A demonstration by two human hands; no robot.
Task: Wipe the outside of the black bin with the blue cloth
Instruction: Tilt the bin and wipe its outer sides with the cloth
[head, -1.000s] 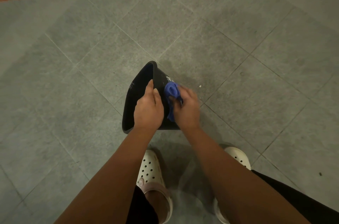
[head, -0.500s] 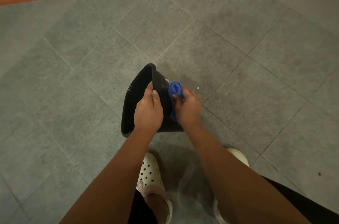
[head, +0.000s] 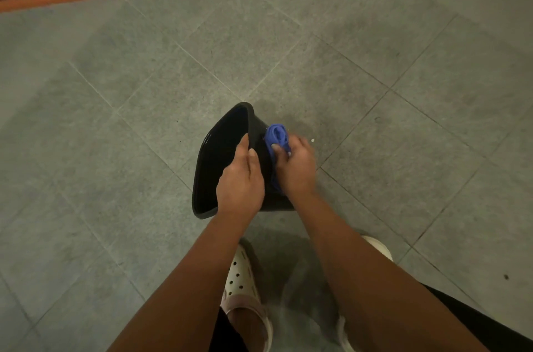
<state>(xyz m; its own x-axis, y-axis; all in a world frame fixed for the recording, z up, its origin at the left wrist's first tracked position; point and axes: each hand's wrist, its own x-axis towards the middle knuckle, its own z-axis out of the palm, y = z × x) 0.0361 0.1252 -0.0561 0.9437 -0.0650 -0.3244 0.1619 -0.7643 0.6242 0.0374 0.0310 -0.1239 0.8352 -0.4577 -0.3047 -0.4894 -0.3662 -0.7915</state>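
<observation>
Tilted toward nine o'clock on the tiled floor (head: 375,69), the black bin (head: 219,155) was steadied at its rim by the closed left hand (head: 240,181). At three o'clock of it, the bunched blue cloth (head: 277,136) was clenched in the right hand (head: 297,167) and pressed against the outer wall. A slipped rim grip could let the bin topple. The bin's base and far side were hidden.
</observation>
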